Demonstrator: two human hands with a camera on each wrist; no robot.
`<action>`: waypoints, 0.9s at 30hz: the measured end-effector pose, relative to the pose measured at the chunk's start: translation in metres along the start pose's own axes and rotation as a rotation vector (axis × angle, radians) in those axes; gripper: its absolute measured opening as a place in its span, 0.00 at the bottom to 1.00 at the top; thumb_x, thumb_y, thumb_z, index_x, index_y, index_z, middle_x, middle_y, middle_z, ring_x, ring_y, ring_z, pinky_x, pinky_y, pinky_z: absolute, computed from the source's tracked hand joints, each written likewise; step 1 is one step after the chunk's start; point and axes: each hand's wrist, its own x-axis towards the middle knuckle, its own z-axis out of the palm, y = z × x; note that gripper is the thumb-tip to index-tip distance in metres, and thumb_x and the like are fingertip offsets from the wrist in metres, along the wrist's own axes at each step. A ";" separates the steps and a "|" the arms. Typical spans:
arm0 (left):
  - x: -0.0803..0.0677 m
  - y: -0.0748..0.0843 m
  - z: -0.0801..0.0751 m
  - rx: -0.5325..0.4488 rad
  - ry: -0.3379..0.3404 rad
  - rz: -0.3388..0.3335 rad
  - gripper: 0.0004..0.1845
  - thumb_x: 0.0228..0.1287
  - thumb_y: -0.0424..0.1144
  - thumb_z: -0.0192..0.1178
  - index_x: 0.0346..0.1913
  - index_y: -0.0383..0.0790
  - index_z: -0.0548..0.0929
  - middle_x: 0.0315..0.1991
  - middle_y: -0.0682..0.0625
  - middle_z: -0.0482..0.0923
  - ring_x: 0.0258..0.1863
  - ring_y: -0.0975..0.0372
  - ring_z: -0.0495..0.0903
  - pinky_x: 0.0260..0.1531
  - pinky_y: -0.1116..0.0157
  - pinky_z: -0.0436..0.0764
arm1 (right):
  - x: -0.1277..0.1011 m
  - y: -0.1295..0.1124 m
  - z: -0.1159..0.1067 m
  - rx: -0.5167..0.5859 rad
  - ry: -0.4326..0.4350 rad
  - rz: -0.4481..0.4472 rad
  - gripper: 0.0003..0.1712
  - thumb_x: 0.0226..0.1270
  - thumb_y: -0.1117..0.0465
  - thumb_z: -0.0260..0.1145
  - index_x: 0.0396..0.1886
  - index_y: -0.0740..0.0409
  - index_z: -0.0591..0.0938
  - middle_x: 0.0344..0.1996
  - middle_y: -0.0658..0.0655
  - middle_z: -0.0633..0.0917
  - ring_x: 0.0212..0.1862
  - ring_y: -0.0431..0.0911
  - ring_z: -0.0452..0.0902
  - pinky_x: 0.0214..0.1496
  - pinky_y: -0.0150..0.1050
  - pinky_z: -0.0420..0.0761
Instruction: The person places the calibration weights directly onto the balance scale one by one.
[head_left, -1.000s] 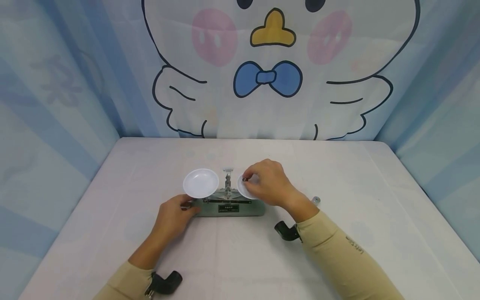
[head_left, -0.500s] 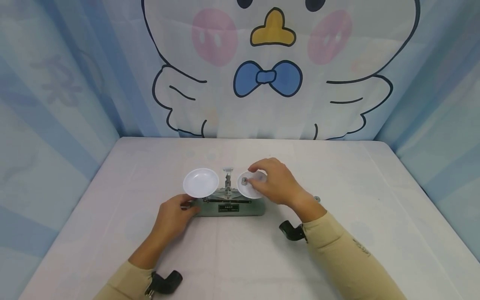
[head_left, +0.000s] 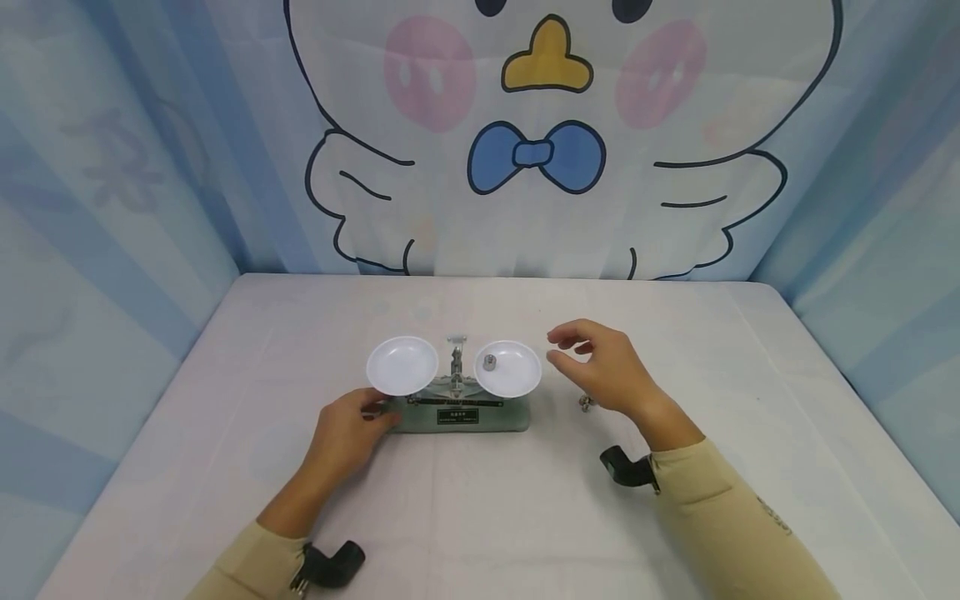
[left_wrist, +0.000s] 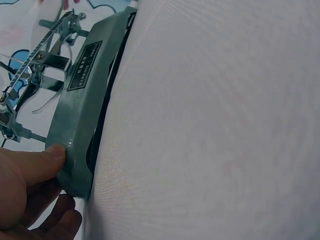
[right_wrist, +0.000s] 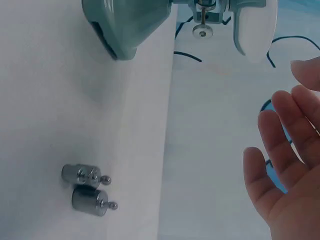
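A green balance scale (head_left: 491, 418) with two white pans stands on the table. My left hand (head_left: 345, 433) grips the left end of its base; in the left wrist view the thumb (left_wrist: 42, 162) lies on the base's front face. The left pan (head_left: 402, 367) holds nothing. A small metal weight (head_left: 490, 362) stands in the right pan (head_left: 521, 375), towards its left side. Right of that pan, my right hand (head_left: 607, 367) is raised with loosely bent fingers and holds nothing. Metal weights (right_wrist: 90, 201) with knobs stand together on the table, partly hidden below this hand in the head view.
The white-covered table (head_left: 465, 517) reaches back to a curtain (head_left: 540, 225) with a cartoon bird on it. Blue curtains (head_left: 97, 250) close off both sides. A black wrist-camera mount (head_left: 628, 468) sits at each sleeve cuff.
My right hand has let go of the weight, which now stands in the right pan, and has moved off to the right. The left hand has stayed on the scale's base.
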 end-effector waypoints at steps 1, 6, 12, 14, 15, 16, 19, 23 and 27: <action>0.000 0.000 0.000 0.000 0.000 0.000 0.21 0.61 0.34 0.70 0.56 0.30 0.81 0.53 0.37 0.83 0.52 0.45 0.82 0.50 0.49 0.83 | -0.002 0.003 -0.001 -0.001 -0.001 0.012 0.15 0.69 0.62 0.68 0.52 0.63 0.83 0.47 0.58 0.85 0.51 0.52 0.79 0.55 0.52 0.81; 0.000 0.000 0.000 -0.002 0.001 0.001 0.21 0.61 0.34 0.69 0.56 0.29 0.81 0.53 0.37 0.83 0.51 0.45 0.82 0.50 0.49 0.83 | -0.012 0.016 -0.005 -0.009 -0.017 0.070 0.14 0.68 0.63 0.68 0.52 0.63 0.82 0.47 0.59 0.85 0.51 0.53 0.79 0.55 0.53 0.81; -0.001 0.001 -0.001 -0.013 -0.004 0.011 0.21 0.62 0.33 0.69 0.56 0.29 0.81 0.53 0.37 0.82 0.52 0.45 0.82 0.50 0.49 0.83 | -0.024 0.030 -0.007 -0.043 -0.051 0.135 0.15 0.68 0.63 0.68 0.52 0.63 0.83 0.47 0.59 0.85 0.52 0.55 0.79 0.58 0.56 0.79; -0.002 0.001 -0.002 -0.017 -0.006 0.016 0.21 0.62 0.33 0.68 0.56 0.29 0.81 0.53 0.37 0.82 0.52 0.45 0.82 0.50 0.48 0.83 | -0.028 0.035 -0.008 -0.060 -0.069 0.164 0.16 0.68 0.62 0.68 0.53 0.62 0.83 0.48 0.60 0.85 0.54 0.56 0.78 0.61 0.58 0.77; -0.002 0.001 -0.002 -0.017 -0.008 0.016 0.21 0.62 0.33 0.68 0.56 0.29 0.81 0.53 0.37 0.82 0.52 0.45 0.82 0.50 0.49 0.83 | -0.029 0.037 -0.009 -0.070 -0.079 0.171 0.16 0.68 0.62 0.68 0.53 0.62 0.83 0.48 0.60 0.85 0.54 0.56 0.78 0.61 0.59 0.76; -0.002 0.001 -0.002 -0.017 -0.008 0.017 0.21 0.62 0.34 0.68 0.56 0.29 0.81 0.53 0.37 0.82 0.52 0.45 0.82 0.50 0.49 0.83 | -0.031 0.040 -0.009 -0.079 -0.088 0.179 0.16 0.68 0.62 0.68 0.53 0.62 0.83 0.49 0.60 0.85 0.55 0.57 0.78 0.62 0.60 0.75; -0.002 0.001 -0.002 -0.016 -0.010 0.015 0.20 0.62 0.34 0.68 0.56 0.29 0.81 0.53 0.37 0.82 0.52 0.45 0.82 0.50 0.49 0.83 | -0.034 0.048 -0.011 -0.100 -0.107 0.195 0.16 0.67 0.62 0.68 0.53 0.62 0.83 0.49 0.60 0.85 0.57 0.59 0.77 0.63 0.63 0.72; -0.002 0.001 -0.003 -0.013 -0.012 0.013 0.20 0.62 0.34 0.68 0.56 0.30 0.81 0.53 0.37 0.83 0.52 0.45 0.82 0.51 0.48 0.83 | -0.038 0.056 -0.010 -0.120 -0.122 0.213 0.16 0.67 0.62 0.67 0.52 0.61 0.84 0.49 0.60 0.85 0.57 0.59 0.77 0.64 0.64 0.71; -0.003 0.001 -0.003 -0.013 -0.013 0.012 0.21 0.62 0.34 0.68 0.57 0.30 0.81 0.53 0.37 0.82 0.52 0.45 0.82 0.51 0.48 0.83 | -0.039 0.060 -0.007 -0.126 -0.132 0.225 0.15 0.67 0.62 0.67 0.52 0.60 0.84 0.48 0.59 0.85 0.56 0.59 0.77 0.63 0.63 0.72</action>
